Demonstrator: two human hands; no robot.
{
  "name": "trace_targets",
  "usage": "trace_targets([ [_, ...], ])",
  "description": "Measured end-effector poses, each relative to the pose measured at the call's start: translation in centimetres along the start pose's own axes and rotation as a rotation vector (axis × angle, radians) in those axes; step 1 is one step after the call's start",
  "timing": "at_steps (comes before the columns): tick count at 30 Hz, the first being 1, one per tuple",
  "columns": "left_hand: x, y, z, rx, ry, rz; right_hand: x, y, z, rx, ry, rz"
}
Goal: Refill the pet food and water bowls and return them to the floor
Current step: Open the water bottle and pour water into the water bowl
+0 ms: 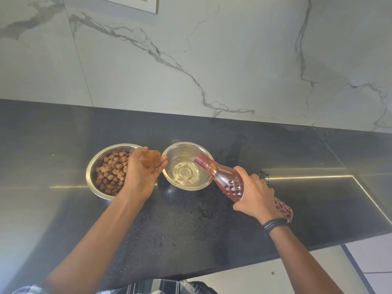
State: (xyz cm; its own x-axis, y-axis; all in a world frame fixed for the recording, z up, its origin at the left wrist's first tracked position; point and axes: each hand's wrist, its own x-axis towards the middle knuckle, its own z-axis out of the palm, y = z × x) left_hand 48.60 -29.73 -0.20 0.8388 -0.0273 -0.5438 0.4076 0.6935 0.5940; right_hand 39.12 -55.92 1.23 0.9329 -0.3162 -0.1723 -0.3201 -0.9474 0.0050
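Checked fabric (148,287) shows at the bottom edge, nearest the camera. Two bare forearms extend over a dark speckled stone countertop (191,225). A black corded band (275,224) circles the right wrist. The right hand (254,196) is wrapped around one translucent reddish plastic bottle (224,179), dimpled along its body and ribbed at the neck; the bottle is tilted neck-down with its mouth over the rim of the water bowl (188,165). The left hand (141,172) is cupped palm-up, its fingers loosely curled around one translucent amber cap (150,159), between the two bowls.

Two round, polished metal bowls stand side by side on the countertop, just apart. The water bowl, on the right, holds a shallow pool of clear water. The food bowl (110,168), on the left, holds a heap of brown and reddish kibble pieces (112,174), too many to count.

Behind the countertop rises a white marble-patterned wall (191,60) with grey veins
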Motion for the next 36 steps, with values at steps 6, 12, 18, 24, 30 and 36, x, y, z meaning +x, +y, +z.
trace_targets([
  [6, 0.17, -0.06, -0.10, -0.002, -0.005, -0.003, 0.09, 0.03, 0.08, -0.002, -0.007, 0.002],
  [12, 0.33, -0.16, -0.16, 0.011, 0.017, 0.000, 0.18, 0.03, 0.02, 0.012, -0.011, -0.001],
  [18, 0.29, -0.24, -0.04, 0.018, 0.029, -0.011, 0.23, 0.08, -0.13, 0.012, -0.008, 0.005],
  [24, 0.35, -0.05, 0.03, 0.025, 0.024, -0.006, 0.22, -0.03, -0.26, 0.009, -0.004, 0.009],
  [30, 0.49, -0.07, -0.31, 0.026, 0.016, 0.003, 0.07, -0.04, -0.42, 0.003, -0.003, 0.011],
  [36, 0.47, -0.20, -0.26, 0.025, 0.004, 0.005, 0.04, -0.01, -0.57, 0.007, -0.002, 0.011],
])
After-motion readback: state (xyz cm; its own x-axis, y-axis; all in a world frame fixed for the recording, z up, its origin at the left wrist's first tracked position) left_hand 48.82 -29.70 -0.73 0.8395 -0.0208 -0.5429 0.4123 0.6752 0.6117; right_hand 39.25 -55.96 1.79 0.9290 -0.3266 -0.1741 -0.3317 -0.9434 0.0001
